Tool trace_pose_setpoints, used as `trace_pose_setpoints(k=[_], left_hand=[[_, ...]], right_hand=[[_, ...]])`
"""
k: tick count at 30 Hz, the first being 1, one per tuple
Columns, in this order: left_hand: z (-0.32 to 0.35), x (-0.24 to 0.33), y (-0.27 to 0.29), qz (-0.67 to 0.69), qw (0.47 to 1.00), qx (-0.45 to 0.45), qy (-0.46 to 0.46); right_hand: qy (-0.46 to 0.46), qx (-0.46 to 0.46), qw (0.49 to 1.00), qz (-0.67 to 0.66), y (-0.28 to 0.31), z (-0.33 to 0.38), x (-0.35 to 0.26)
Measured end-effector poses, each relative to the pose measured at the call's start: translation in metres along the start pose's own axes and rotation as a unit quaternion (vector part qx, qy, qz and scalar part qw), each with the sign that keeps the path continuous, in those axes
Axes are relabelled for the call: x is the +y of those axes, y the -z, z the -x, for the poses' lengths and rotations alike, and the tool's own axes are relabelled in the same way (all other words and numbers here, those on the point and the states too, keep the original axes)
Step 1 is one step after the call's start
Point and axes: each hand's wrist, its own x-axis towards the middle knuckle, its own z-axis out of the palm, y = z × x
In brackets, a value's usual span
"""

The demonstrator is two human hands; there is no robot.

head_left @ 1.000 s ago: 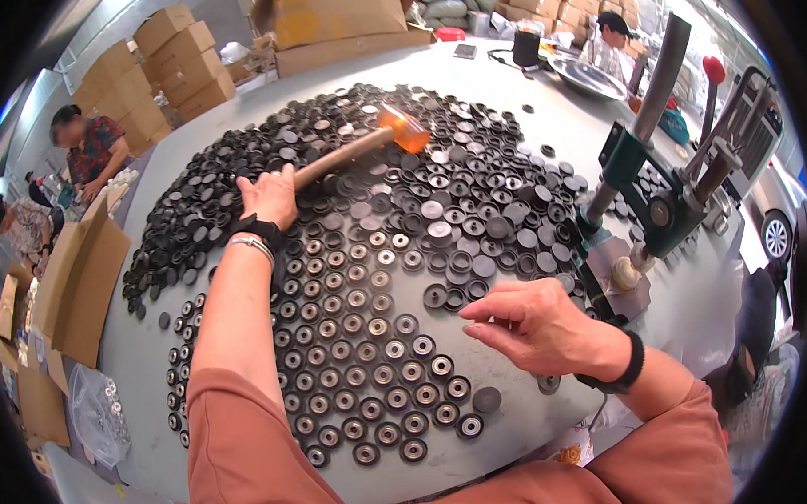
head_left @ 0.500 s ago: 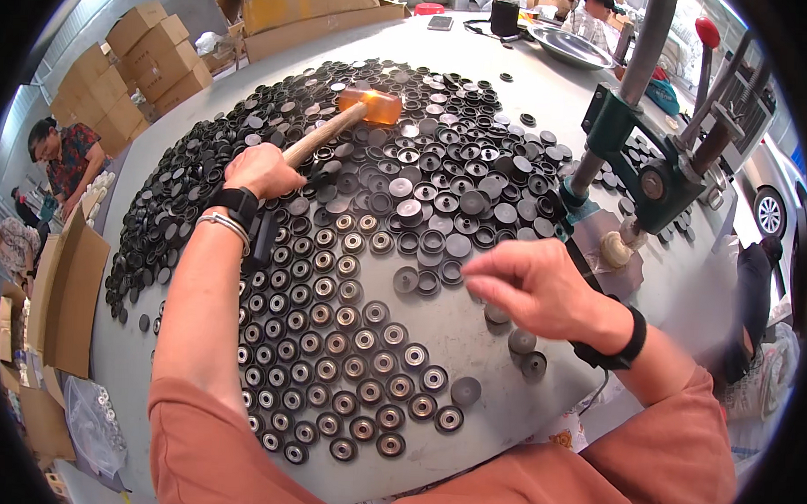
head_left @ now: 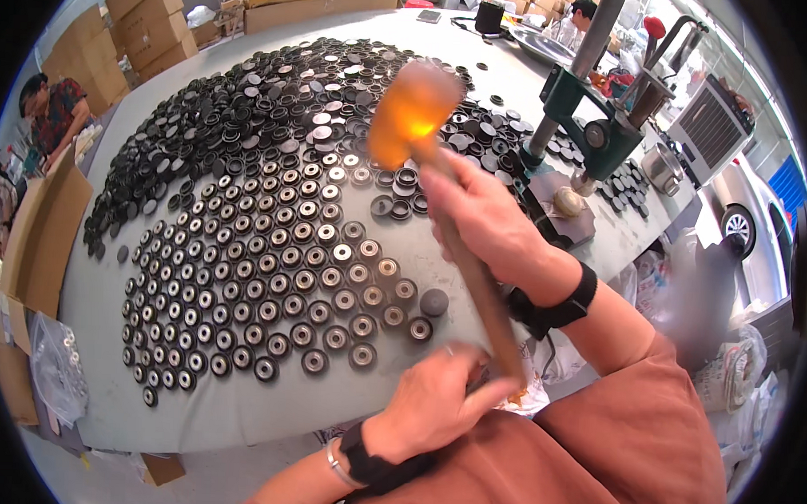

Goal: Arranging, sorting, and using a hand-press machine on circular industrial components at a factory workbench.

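A mallet with an amber head [head_left: 415,110] and wooden handle is raised above the table, its head blurred by motion. My right hand [head_left: 485,215] is wrapped round the handle just below the head. My left hand [head_left: 429,399] is beside the handle's lower end, thumb and fingers apart; its fingertips are blurred. Below and left of the mallet, black round parts with metal bearings [head_left: 269,287] lie in rows, bearing side up. A plain dark cap [head_left: 434,302] sits at the right end of these rows. Behind them spreads a heap of loose black caps [head_left: 249,104].
A green hand press [head_left: 586,121] with a red-knobbed lever stands at the right, above a pale round block [head_left: 568,202]. A metal pot [head_left: 662,168] and a round metal tray [head_left: 540,45] are farther off. An open carton [head_left: 49,231] stands left of the table; people sit beyond.
The mallet has passed from my left hand to my right and risen toward me, off the heap. My left hand has drawn back to the near edge. The view has shifted, uncovering more rows.
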Motion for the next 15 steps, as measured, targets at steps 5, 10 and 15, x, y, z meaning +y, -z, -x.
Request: trace_pose_setpoints(k=[5, 10, 15], left_hand=[[0.038, -0.045, 0.045, -0.271, 0.95, 0.116, -0.103], [0.065, -0.062, 0.053, -0.275, 0.943, 0.189, -0.011], [0.062, -0.061, 0.053, -0.281, 0.943, 0.177, -0.008]], right_hand=[[0.24, -0.025, 0.907, 0.345, -0.001, 0.005, 0.028], [0.116, -0.042, 0.931, 0.344, -0.026, -0.012, 0.002], [0.073, -0.126, 0.878, 0.457, -0.029, -0.027, 0.018]])
